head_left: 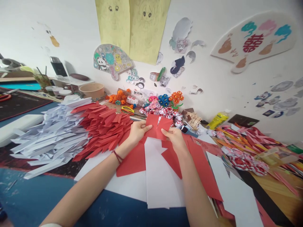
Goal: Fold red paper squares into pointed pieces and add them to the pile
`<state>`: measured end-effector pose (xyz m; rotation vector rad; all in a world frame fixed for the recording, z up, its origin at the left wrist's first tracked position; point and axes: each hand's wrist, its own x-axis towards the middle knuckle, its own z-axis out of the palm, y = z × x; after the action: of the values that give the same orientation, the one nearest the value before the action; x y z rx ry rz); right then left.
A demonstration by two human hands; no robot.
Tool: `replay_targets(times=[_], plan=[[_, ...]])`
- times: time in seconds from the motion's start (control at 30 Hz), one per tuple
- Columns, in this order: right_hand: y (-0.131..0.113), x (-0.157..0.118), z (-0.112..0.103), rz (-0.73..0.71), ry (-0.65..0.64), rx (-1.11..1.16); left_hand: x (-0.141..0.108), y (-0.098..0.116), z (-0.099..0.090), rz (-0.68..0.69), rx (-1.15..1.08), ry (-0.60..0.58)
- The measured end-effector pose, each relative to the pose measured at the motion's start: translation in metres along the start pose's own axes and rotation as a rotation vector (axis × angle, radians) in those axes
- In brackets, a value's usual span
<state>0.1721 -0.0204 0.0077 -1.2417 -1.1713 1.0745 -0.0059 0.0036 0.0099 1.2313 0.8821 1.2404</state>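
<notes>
One slit narrows downward in a red sheet.

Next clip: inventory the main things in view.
held paper: one, red, between hands
white strips: many, white, left
red strips: many, red, beside white strips
sheets: several, red and white, below hands
flowers: several, mixed colours, by wall
fan shapes: two, multicoloured, on wall
drawings: two, yellow paper, upper wall
bowl: one, tan, back left
yellow bottle: one, yellow, back right
mixed strips: many, multicoloured, right
left hand: one, on paper's left
right hand: one, on paper's right
</notes>
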Motion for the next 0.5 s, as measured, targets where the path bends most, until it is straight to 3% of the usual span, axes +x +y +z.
replay_targets(times=[0.13,0.33,0.4,0.5], plan=[[-0.002,0.0,0.0,0.064,0.013,0.122,0.001,-0.006,-0.001,0.031,-0.001,0.031],[0.005,0.006,-0.013,0.011,0.123,0.162,0.011,-0.009,-0.012,0.057,-0.103,0.136],[0.005,0.007,-0.014,0.018,0.102,0.153,0.011,-0.007,-0.012,0.076,-0.094,0.133],[0.004,0.005,-0.009,0.035,-0.009,0.084,0.009,-0.007,-0.009,0.107,0.003,0.034]])
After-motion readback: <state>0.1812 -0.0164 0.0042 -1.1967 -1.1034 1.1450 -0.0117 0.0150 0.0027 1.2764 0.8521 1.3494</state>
